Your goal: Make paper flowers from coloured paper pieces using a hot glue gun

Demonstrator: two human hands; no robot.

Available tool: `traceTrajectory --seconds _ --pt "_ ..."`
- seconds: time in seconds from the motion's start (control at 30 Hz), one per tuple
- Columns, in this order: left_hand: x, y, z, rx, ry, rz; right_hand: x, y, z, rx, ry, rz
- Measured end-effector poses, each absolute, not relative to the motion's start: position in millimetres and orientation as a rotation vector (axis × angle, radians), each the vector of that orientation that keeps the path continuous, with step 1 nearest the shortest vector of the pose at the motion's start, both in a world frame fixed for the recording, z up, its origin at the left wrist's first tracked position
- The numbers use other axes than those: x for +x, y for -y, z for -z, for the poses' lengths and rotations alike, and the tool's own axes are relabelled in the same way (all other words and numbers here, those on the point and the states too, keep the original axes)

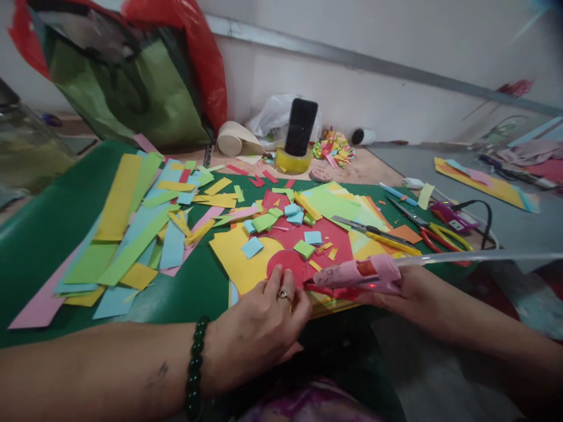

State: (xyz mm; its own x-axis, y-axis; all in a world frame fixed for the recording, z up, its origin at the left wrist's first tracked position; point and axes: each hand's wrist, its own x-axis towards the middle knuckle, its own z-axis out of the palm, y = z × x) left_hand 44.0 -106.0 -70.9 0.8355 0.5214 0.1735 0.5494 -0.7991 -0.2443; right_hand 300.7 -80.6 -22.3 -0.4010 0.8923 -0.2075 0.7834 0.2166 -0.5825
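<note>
At the worktop's (378,170) near edge, the left hand (264,328) is pinching a red paper circle (287,262) while the right hand (396,292) is gripping a pink glue gun (358,274).

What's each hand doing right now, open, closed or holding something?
Left hand: fingers bent onto the red paper circle; a grip cannot be told.
Right hand: closed on the pink glue gun.

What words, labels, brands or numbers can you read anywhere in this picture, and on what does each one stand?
None can be read.
The phone screen is dark.
The pink glue gun, held in the right hand, shows no legible mark.
The yellow tape roll looks plain.
</note>
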Motion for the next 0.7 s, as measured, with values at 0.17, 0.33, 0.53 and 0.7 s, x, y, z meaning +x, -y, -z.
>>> traceTrajectory --seconds 0.17,0.33,0.53,0.7 --pt "45 106 72 -2.716 0.791 0.155 302 78 13 -1.554 2.076 -0.904" --pt "45 106 74 -2.750 0.820 0.093 318 67 26 -1.625 1.697 -0.950" --pt "46 106 73 -2.788 0.845 0.019 320 56 36 -1.553 1.614 -1.095" --pt "45 105 75 -2.703 0.786 0.123 305 64 28 -1.678 1.802 -1.067"
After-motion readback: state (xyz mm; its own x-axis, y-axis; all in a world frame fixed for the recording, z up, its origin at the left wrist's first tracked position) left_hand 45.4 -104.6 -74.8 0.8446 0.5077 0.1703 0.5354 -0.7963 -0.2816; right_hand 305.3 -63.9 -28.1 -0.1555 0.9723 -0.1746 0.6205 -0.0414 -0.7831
